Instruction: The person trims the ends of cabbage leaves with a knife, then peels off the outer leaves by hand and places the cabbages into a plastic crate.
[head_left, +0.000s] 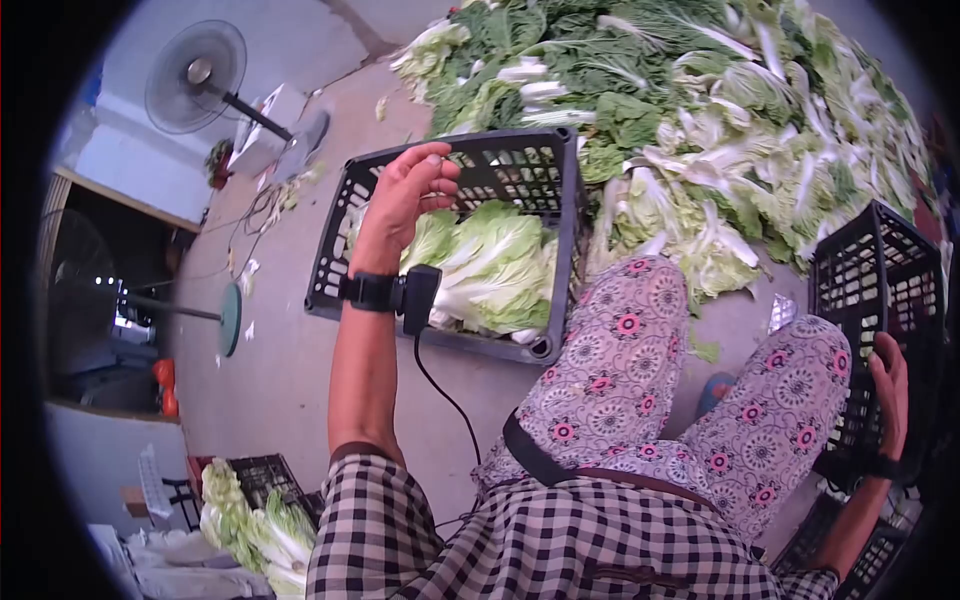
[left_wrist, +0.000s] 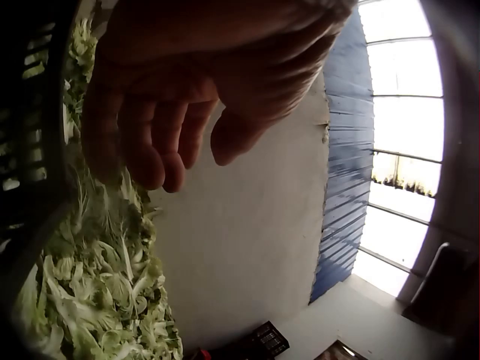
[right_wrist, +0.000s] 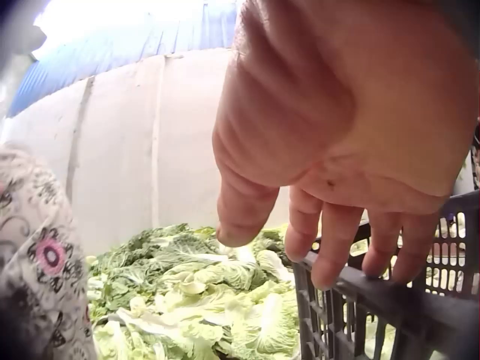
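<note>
My left hand (head_left: 408,195) is raised over a black plastic crate (head_left: 325,265) with napa cabbages (head_left: 490,265) lying in it. Its fingers are loosely bent, and in the left wrist view nothing lies between thumb and fingers (left_wrist: 150,169). My right hand (head_left: 889,385) hangs beside a second black crate (head_left: 870,270) at the right. From the right wrist, this hand (right_wrist: 337,142) shows its fingers nearly straight, with the fingertips (right_wrist: 326,274) right at the rim of that crate (right_wrist: 360,289); no cabbage is in its grasp.
A large heap of cabbage leaves (head_left: 700,150) spreads along the far side. More cabbages (head_left: 265,535) lie by another crate (head_left: 262,480) at the lower left. Two fans, one grey (head_left: 195,75) and one with a green base (head_left: 230,320), stand left, near cables (head_left: 258,205) on the floor.
</note>
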